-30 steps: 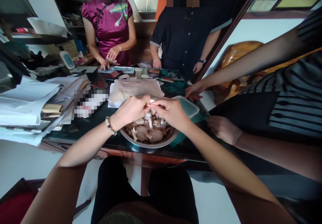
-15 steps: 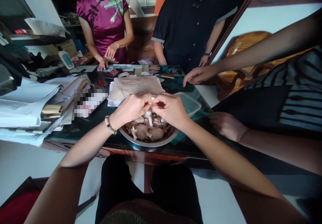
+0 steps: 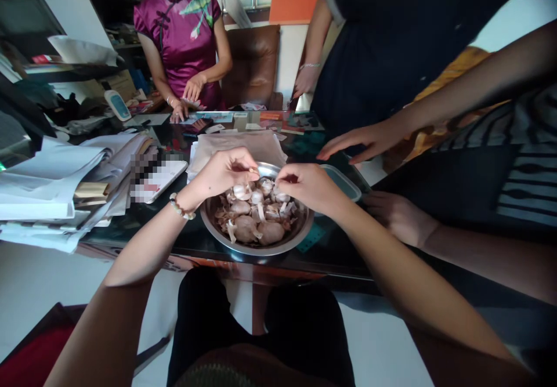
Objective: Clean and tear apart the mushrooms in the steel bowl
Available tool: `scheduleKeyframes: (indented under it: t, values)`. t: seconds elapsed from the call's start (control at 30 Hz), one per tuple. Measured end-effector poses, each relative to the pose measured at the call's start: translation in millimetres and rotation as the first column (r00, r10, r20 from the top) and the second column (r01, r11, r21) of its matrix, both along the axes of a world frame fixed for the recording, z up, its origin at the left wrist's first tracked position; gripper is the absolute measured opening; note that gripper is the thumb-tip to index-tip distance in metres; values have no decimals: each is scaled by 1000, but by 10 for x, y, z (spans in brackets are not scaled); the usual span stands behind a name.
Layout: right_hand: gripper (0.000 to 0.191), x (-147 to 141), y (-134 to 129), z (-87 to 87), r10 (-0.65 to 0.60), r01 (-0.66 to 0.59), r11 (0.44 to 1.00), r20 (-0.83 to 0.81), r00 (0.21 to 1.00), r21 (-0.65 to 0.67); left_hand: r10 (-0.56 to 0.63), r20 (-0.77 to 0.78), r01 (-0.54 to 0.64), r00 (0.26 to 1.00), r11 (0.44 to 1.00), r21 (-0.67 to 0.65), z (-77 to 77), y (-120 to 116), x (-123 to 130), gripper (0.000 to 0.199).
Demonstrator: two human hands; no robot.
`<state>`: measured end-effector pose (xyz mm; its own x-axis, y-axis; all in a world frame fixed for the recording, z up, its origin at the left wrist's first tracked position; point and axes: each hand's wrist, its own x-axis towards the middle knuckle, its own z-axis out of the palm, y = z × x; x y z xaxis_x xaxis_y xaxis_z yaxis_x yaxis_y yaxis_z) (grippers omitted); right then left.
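- pale mushrooms (image 3: 246, 228) in the steel bowl (image 3: 256, 252): how are they taken?
- light, soft, easily bruised; held gently by the stems. a scrap (image 3: 252, 170) is pinched by the left hand (image 3: 224, 173) above the bowl; the right hand (image 3: 307, 188) is curled nearby, its grip unclear.

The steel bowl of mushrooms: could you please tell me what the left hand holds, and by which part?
The left hand pinches a small pale scrap between its fingertips; which part of it is too small to tell.

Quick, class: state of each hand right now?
Left hand: closed in a pinch, holding a small pale piece over the metal bowl.
Right hand: fingers pinched; cannot tell if holding anything.
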<state>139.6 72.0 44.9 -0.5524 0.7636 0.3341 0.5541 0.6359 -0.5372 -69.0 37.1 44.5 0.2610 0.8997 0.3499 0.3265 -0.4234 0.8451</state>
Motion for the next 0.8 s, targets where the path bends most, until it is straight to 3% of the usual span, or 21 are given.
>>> scheduleKeyframes:
  t: [0.07,0.2,0.43,0.6,0.8]
  values:
    - [17,-7,-31,8,36,-38,999,41,998,34,-3,-41,3,999,1000,9,4,-2,-6,26]
    - [17,-94,-128,-5,81,-70,995,-171,982,70,40,-248,-13,968,994,111,20,-81,56,16]
    - [20,-158,-156,-45,92,-81,995,-178,980,66,254,-590,-35,766,934,357,71,-184,134,13]
    - [19,-180,-146,-63,97,-79,989,-143,985,126,355,-692,-1,628,890,455,64,-197,150,17]
    - [19,-203,-157,-74,131,-109,973,-99,986,204,414,-724,34,552,857,515,31,-213,158,19]
